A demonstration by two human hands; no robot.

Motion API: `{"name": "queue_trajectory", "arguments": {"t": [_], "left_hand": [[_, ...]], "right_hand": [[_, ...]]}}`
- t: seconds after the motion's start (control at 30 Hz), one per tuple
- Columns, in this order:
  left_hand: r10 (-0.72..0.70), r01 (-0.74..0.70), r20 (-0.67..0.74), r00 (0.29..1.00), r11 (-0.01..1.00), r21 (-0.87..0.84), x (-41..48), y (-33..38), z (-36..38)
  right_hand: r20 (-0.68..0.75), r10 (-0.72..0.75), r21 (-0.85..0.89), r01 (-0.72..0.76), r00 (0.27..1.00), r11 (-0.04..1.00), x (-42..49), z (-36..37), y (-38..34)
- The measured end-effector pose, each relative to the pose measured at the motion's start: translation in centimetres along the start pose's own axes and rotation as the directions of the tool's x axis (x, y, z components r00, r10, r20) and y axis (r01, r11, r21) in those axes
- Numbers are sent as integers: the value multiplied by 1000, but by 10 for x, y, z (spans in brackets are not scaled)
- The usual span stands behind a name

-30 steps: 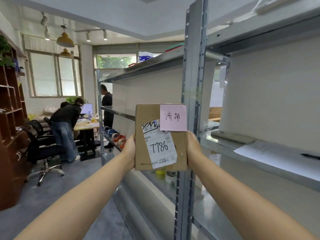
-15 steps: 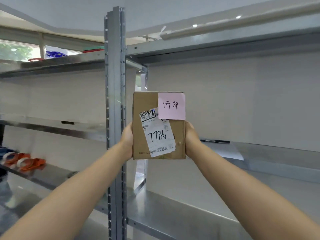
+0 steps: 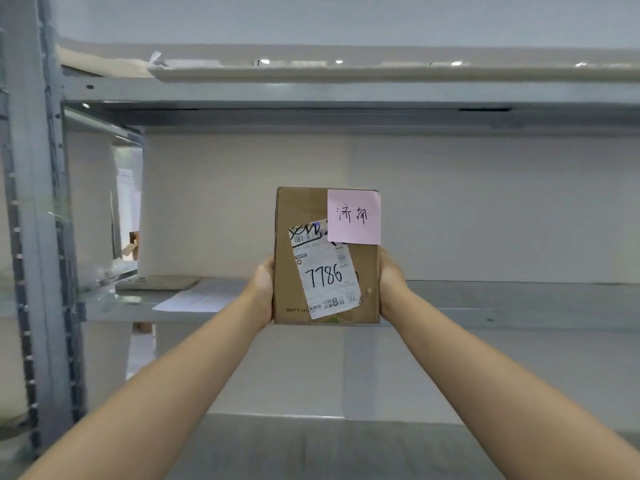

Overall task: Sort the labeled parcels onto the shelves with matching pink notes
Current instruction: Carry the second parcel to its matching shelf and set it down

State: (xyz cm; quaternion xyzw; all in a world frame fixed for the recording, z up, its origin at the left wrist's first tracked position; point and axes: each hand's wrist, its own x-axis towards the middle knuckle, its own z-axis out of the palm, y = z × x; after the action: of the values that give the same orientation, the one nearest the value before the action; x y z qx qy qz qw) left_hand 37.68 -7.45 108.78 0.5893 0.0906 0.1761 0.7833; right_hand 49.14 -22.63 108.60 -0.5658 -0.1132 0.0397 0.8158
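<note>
I hold a brown cardboard parcel (image 3: pixel 304 209) upright at arm's length in front of a metal shelf unit. A white shipping label (image 3: pixel 323 271) with "7786" handwritten on it covers the parcel's front. A pink note (image 3: pixel 354 216) with handwritten characters sticks to its top right corner. My left hand (image 3: pixel 261 289) grips the parcel's left edge and my right hand (image 3: pixel 389 284) grips its right edge. The parcel hangs level with the middle shelf (image 3: pixel 502 303). No pink note shows on the shelves themselves.
A grey steel upright (image 3: pixel 38 237) stands at the far left. A flat brown board (image 3: pixel 159 283) and a white sheet of paper (image 3: pixel 201 299) lie on the middle shelf's left end. An upper shelf (image 3: pixel 346 98) runs overhead and a lower shelf (image 3: pixel 329 445) sits below my arms.
My view has swung right, from the room with people and the shelf post to facing the shelf bay squarely. The parcel stays gripped in both hands.
</note>
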Motion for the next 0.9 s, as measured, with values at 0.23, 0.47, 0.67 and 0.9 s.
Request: {"name": "queue_trajectory", "arguments": {"t": [0.23, 0.47, 0.67, 0.9], "left_hand": [[-69, 87, 179, 981, 992, -91, -8, -29, 103], [-103, 132, 287, 952, 988, -83, -25, -59, 200], [-132, 165, 407, 904, 985, -48, -49, -86, 283], [-167, 212, 523, 836, 977, -26, -65, -125, 369]], "right_hand": [[-112, -25, -4, 25, 993, 1000, 3, -112, -36], [-230, 16, -26, -22, 973, 999, -36, -210, -72], [-270, 10, 7, -9, 963, 1000, -63, -293, -99], [-345, -24, 30, 37, 938, 999, -86, -389, -122]]}}
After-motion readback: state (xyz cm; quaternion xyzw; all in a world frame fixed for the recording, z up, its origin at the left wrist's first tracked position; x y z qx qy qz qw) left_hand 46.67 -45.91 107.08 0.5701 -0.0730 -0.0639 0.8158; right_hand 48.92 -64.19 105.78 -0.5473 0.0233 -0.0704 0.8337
